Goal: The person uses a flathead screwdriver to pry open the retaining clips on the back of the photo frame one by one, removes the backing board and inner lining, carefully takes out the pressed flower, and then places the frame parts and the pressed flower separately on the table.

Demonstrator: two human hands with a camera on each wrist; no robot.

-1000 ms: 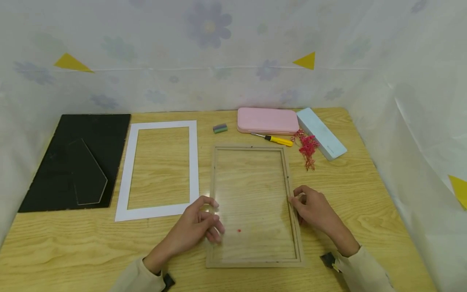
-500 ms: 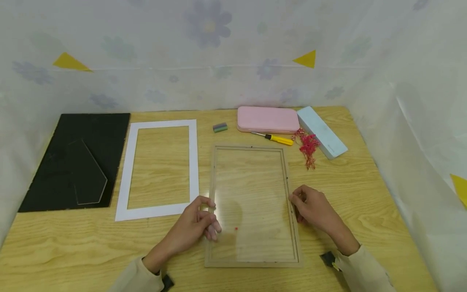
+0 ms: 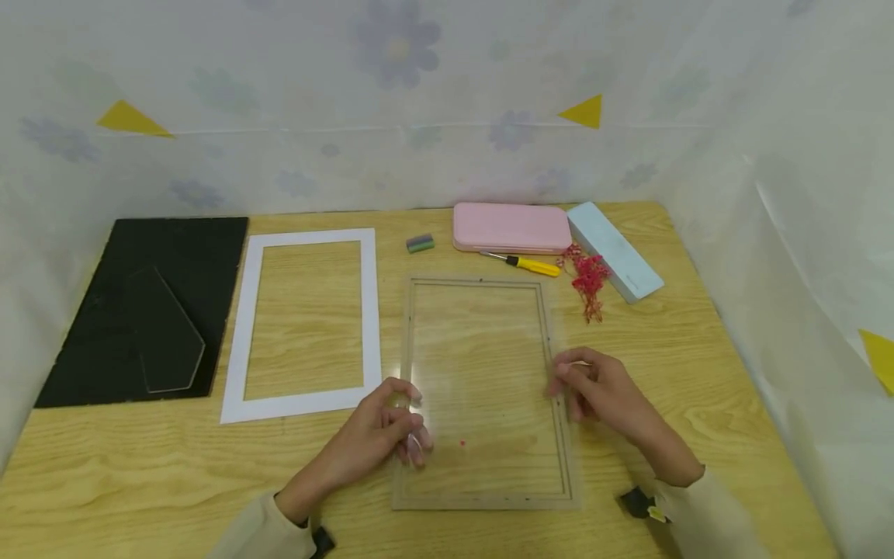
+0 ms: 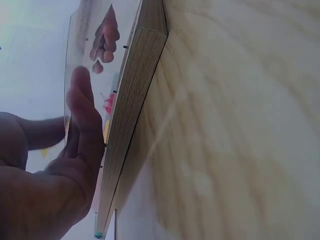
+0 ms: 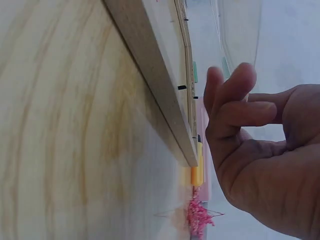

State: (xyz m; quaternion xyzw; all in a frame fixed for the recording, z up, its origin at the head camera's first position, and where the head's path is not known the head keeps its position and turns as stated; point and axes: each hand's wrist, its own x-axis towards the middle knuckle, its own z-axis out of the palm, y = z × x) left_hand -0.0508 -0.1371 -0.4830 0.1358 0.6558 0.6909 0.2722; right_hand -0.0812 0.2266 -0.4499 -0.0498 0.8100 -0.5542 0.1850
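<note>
A clear sheet (image 3: 489, 388), glass or plastic, hangs just above a wooden picture frame (image 3: 489, 503) that lies flat on the table. My left hand (image 3: 380, 427) pinches the sheet's left edge between thumb and fingers. In the left wrist view, the sheet's edge runs between the left hand's (image 4: 70, 145) thumb and fingers, apart from the frame's side (image 4: 132, 90). At the opposite edge, my right hand (image 3: 604, 392) holds the sheet with curled fingers. The right wrist view shows that hand (image 5: 255, 135) raised beside the frame (image 5: 155, 65). A small red spot (image 3: 462, 442) shows through the sheet.
To the left lie a white mat border (image 3: 302, 405) and a black backing board (image 3: 91, 310) with a stand flap. Behind the frame are a small coloured block (image 3: 420, 244), a pink case (image 3: 512, 227), a yellow-handled screwdriver (image 3: 534, 266), red dried flowers (image 3: 590, 276) and a pale blue box (image 3: 618, 252).
The right hand has moved slightly up, its fingers reaching further over the sheet's edge. The sheet has shifted a little above the frame, and the left hand has barely moved.
</note>
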